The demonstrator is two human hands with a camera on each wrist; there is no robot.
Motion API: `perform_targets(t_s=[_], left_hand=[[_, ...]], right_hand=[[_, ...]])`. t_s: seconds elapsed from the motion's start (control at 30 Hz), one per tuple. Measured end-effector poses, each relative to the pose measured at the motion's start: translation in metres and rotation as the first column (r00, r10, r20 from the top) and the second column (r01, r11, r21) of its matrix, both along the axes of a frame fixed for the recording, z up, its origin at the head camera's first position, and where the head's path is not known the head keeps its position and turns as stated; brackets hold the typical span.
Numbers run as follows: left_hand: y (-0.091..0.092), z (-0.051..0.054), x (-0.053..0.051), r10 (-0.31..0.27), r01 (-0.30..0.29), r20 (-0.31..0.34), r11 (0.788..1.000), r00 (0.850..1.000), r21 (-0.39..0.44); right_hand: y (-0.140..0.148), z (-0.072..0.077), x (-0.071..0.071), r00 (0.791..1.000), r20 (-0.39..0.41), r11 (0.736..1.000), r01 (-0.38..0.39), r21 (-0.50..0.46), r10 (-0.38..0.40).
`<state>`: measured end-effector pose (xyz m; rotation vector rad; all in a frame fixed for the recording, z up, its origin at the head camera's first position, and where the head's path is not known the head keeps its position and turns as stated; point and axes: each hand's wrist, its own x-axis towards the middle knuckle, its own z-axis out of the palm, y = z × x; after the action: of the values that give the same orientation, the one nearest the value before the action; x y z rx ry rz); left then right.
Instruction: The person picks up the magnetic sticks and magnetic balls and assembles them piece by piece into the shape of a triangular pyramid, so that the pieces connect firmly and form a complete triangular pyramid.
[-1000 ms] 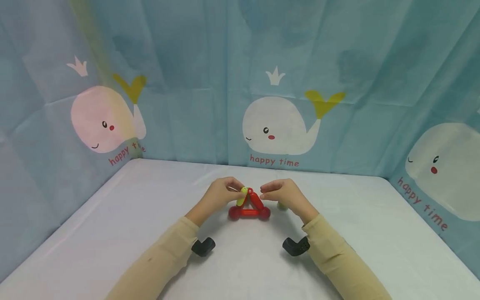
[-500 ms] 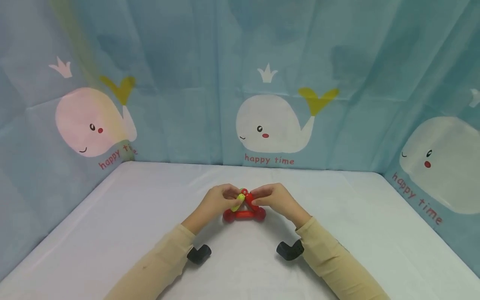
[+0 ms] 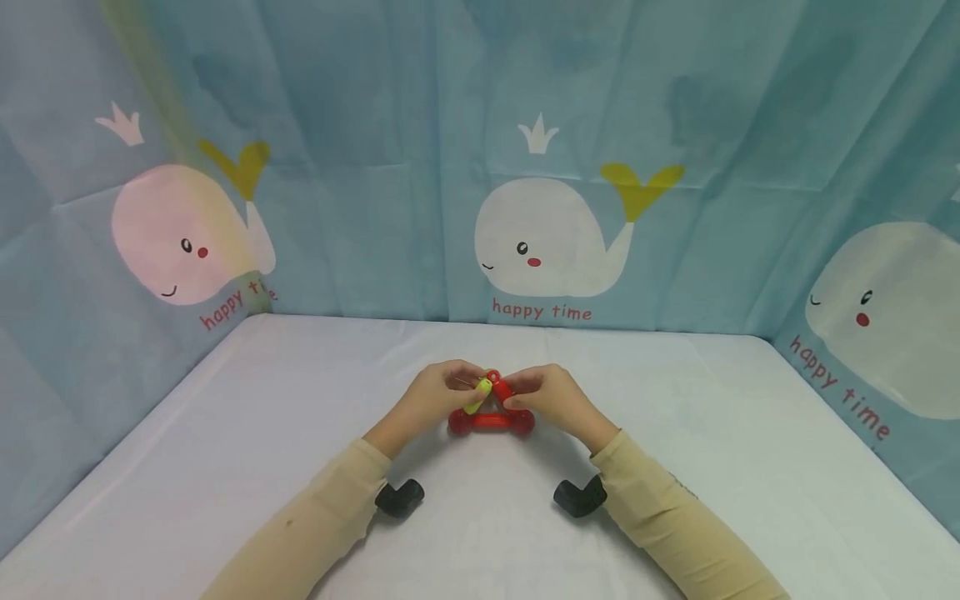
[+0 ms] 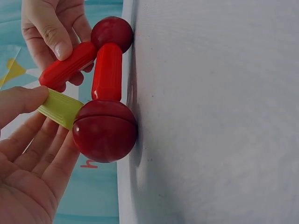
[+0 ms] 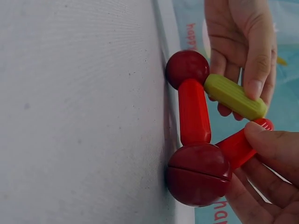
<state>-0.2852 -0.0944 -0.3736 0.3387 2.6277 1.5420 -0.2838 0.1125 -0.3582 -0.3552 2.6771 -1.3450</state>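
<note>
A horizontal red magnetic rod (image 3: 491, 422) lies between two dark red balls, the left ball (image 3: 460, 422) and the right ball (image 3: 522, 422), on the table. From the left ball a yellow-green rod (image 4: 60, 108) leans inward; my left hand (image 3: 442, 398) pinches it between thumb and fingers. Opposite, my right hand (image 3: 555, 400) pinches a second red rod (image 5: 237, 148) that slants up from the right ball. The upper ends of both slanted rods come close together; whether they touch I cannot tell. At the top, a small red ring (image 3: 492, 376) shows behind them.
A white cloth-covered table (image 3: 300, 400) spreads around the hands. Blue curtains (image 3: 360, 233) printed with whales stand behind it and at both sides. Dark curved wrist mounts, the left mount (image 3: 400, 498) and right mount (image 3: 580, 497), hang below the sleeves.
My right hand has moved in from beside the right red rod and now pinches it. Both slanted rods' tops have drawn closer. A small greenish thing near the right hand no longer shows.
</note>
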Motion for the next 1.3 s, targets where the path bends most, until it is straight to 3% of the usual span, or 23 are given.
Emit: perform_targets(t_s=[0.57,0.8,0.97,1.17,1.3], left_hand=[[0.0,0.003,0.002,0.048,-0.048,0.027,0.999,0.998,-0.019],[-0.01,0.01,0.001,-0.02,0.022,0.054,0.999,0.998,-0.045],[-0.026,0.016,0.0,-0.068,0.081,0.091,0.985,0.994,-0.149],[-0.035,0.013,-0.003,-0.105,0.16,0.254,0.966,0.961,-0.203],[-0.033,0.008,-0.005,-0.104,0.164,0.285,0.967,0.953,-0.195]], right_hand=[[-0.002,-0.001,0.0,1.0,-0.002,1.0,0.007,-0.005,-0.007],[0.004,0.001,-0.003,0.999,0.036,0.998,-0.003,0.061,0.001],[0.014,0.003,-0.005,0.995,0.088,0.987,-0.052,0.15,0.039],[0.021,0.002,-0.006,0.993,0.105,0.982,-0.075,0.172,0.057],[0.022,0.001,-0.007,0.994,0.102,0.982,-0.061,0.176,0.043]])
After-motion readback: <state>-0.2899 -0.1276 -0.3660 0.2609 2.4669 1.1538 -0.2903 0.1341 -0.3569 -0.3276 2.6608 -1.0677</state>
